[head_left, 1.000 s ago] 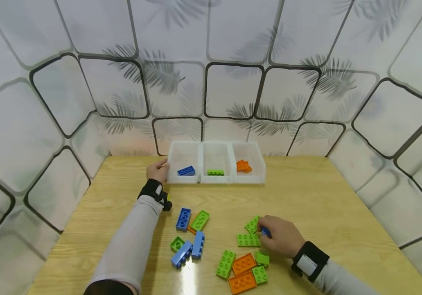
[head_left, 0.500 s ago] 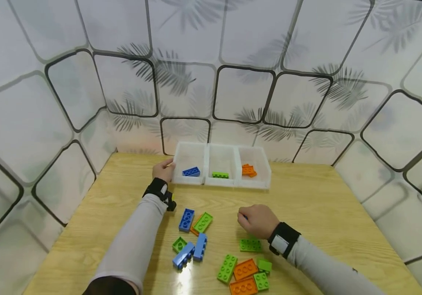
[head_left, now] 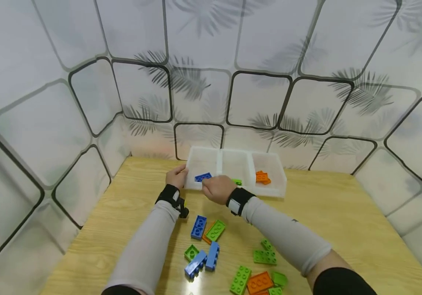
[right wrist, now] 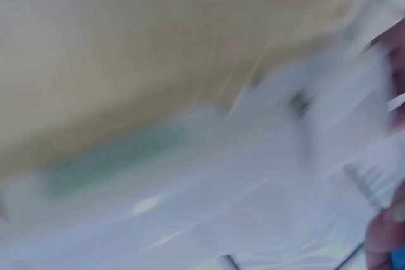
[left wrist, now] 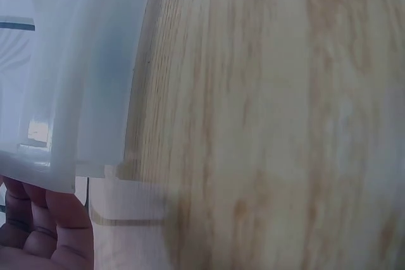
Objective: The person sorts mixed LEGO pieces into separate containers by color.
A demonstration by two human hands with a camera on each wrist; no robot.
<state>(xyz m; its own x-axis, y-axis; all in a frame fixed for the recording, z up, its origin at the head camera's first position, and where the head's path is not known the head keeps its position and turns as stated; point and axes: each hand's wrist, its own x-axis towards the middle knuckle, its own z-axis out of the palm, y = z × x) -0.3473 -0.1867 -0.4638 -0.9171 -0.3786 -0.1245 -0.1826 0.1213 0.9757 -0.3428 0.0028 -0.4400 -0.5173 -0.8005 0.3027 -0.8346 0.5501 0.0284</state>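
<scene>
Here's my right hand, at the tray's front edge, between the left and middle compartments, fingers curled on a blue brick. From the head camera my knuckles cover that brick completely; only the right wrist view gives it away, a held brick showing as a blue corner at the frame's edge. How many studs, I can't tell. Everything in that view is blurred.

Over on the left, my left hand grips the end of the white tray; the wrist view catches bent fingers below the rim, tips tucked out of sight, the thumb not to be made out. Through the cloudy wall there's just a bluish smear.

Inside the tray: a dark blue brick in the left compartment, a green brick in the middle, partly covered by my right hand, and orange pieces on the right, overlapping too closely to count.

Nearer me on the table, a green brick on top hides most of an orange brick. At the bottom edge, a lower orange brick and a small green brick are cut off.
</scene>
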